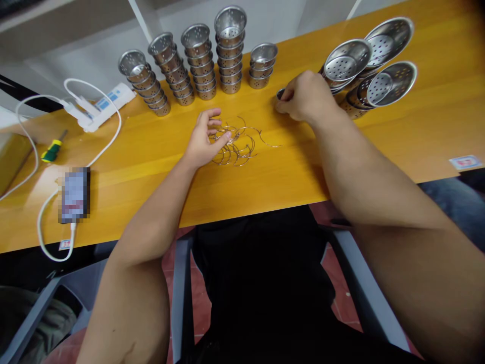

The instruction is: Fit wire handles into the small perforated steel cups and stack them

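Two bare forearms reach from the near edge across the yellow wooden table [435,131]. At the near left lies a phone [75,194] on a white charging cable [41,230], with a screwdriver [53,147] and a white power strip [100,103] farther back.

In the middle, the left hand [204,139] rests loosely open on the near-left side of a tangle of thin wire handles [240,144], fingertips touching the nearest loops without pinching any of them. The wires overlap, so lifting a single one cleanly probably calls for teasing a free end out sideways rather than pulling straight up, or several would come along.

Farther and to the right, the right hand [303,96] is closed, its fingers curled round a small dark metal piece [281,93] held against the table; what it is cannot be made out. Keeping that piece steady on the table would likely help when a wire is brought to it.

Beyond, five stacks of perforated steel cups [200,63] stand along the far side, and wide perforated strainer bowls [373,65] lie tilted at the far right.
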A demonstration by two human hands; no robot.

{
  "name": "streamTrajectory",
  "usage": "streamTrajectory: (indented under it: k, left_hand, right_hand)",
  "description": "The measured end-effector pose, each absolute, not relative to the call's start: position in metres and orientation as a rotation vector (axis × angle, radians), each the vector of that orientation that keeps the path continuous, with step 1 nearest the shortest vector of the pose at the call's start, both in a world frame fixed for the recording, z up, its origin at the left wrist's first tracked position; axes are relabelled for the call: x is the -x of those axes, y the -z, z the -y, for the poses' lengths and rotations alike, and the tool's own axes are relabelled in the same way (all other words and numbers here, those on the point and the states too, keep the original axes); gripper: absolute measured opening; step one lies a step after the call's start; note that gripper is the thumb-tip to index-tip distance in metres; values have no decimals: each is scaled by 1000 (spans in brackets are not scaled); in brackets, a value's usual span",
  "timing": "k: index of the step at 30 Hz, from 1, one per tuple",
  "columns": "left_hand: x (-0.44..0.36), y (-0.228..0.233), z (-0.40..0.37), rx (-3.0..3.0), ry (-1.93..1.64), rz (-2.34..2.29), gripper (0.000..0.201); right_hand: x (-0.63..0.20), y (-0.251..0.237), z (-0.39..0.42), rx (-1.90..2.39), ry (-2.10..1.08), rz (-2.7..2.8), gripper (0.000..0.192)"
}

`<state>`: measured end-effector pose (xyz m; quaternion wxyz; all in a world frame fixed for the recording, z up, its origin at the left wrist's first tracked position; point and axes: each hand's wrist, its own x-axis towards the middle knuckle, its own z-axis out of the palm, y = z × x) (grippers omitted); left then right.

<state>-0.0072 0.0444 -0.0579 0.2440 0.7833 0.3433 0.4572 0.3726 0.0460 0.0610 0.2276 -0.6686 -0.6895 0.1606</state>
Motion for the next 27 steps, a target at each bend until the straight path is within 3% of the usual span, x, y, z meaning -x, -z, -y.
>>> streamTrajectory:
  k: [6,10,19,25,27]
  left_hand:
    - [8,58,-46,-2176,-1263,-927,76]
    - [10,57,-46,-2183,-1259,-927,75]
    - [11,52,-43,-2190,-1240,-964,69]
    - [13,42,-36,-2210,-1219,-977,64]
    - [14,40,-35,-2204,-1222,-996,63]
  right_hand:
    - [-358,-69,-39,1838,-276,1913,9]
    - [-341,-80,-32,1699,-149,1911,29]
    - [-304,-93,-68,1825,-267,1835,72]
    - [-295,-107,-110,1880,-311,1827,39]
    - [-298,-105,-120,1873,-296,1825,36]
